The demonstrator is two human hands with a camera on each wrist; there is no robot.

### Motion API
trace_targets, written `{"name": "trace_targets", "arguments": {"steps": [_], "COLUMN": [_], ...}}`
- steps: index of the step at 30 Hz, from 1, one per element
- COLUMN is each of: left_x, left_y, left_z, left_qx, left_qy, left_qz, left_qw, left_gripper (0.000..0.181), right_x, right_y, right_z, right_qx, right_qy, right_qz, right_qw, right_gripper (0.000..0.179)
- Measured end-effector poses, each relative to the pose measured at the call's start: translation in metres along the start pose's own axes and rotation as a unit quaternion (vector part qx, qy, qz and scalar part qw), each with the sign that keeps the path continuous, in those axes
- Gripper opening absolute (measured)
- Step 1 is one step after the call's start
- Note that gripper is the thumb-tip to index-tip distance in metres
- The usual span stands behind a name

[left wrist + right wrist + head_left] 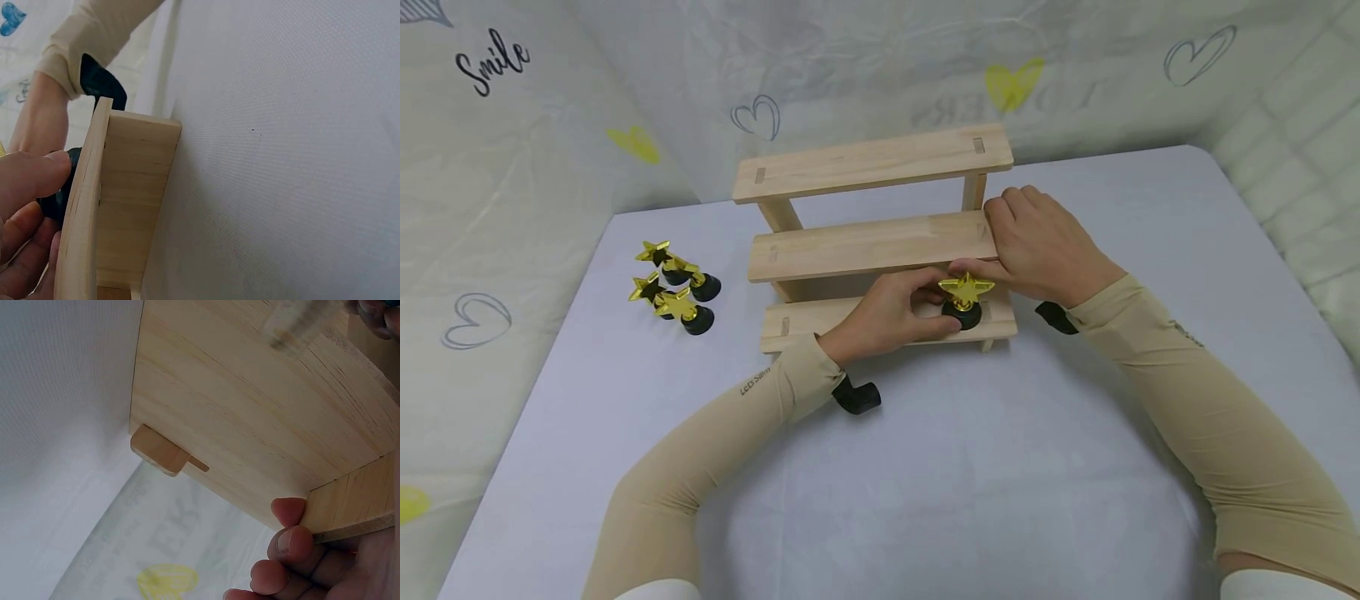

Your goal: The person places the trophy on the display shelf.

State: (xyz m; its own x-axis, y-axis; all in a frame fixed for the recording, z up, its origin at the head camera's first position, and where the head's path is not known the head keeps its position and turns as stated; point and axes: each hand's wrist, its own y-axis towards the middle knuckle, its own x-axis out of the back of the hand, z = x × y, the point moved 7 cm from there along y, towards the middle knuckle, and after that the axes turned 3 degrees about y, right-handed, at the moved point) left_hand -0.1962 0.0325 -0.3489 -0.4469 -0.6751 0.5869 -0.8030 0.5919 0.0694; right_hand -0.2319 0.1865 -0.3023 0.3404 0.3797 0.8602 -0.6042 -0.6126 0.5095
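A small star trophy, gold on a round black base, stands upright at the right end of the lowest step of a three-tier wooden shelf. My left hand holds its base between thumb and fingers; the left wrist view shows the dark base against the wood. With my right hand I grip the right end of the middle step. In the right wrist view its fingers curl round the board's edge. Whether the trophy's base fully rests on the step, I cannot tell.
Several more gold star trophies with black bases are grouped on the white table, left of the shelf. Behind the table hangs a pale printed sheet. A black wrist mount sticks out below my left wrist.
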Motion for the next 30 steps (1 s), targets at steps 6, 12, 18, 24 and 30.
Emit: {"name": "trace_targets", "arguments": {"steps": [6, 12, 18, 24, 30], "left_x": [0.003, 0.005, 0.015, 0.030, 0.049], "left_y": [-0.003, -0.007, -0.019, -0.037, -0.055], "left_z": [0.000, 0.003, 0.006, 0.010, 0.010], "left_qx": [0.005, 0.013, 0.014, 0.012, 0.009], "left_qy": [0.013, 0.023, 0.014, 0.018, 0.006], "left_qz": [-0.002, -0.005, -0.017, -0.037, -0.067], "left_qw": [0.9999, 0.9996, 0.9997, 0.9991, 0.9977], "left_gripper": [0.044, 0.044, 0.045, 0.044, 0.042], "right_x": [-0.001, -0.001, 0.001, 0.000, -0.001], "right_y": [0.002, 0.002, 0.000, -0.001, 0.001], "right_z": [0.002, 0.002, 0.000, -0.002, -0.001], "right_qx": [0.003, 0.003, -0.004, -0.004, 0.003], "right_qy": [0.002, -0.002, -0.002, -0.008, -0.005], "right_qz": [0.001, 0.004, 0.002, 0.006, 0.004], "right_qw": [1.0000, 1.0000, 1.0000, 0.9999, 1.0000], "right_gripper": [0.099, 0.102, 0.103, 0.103, 0.101]}}
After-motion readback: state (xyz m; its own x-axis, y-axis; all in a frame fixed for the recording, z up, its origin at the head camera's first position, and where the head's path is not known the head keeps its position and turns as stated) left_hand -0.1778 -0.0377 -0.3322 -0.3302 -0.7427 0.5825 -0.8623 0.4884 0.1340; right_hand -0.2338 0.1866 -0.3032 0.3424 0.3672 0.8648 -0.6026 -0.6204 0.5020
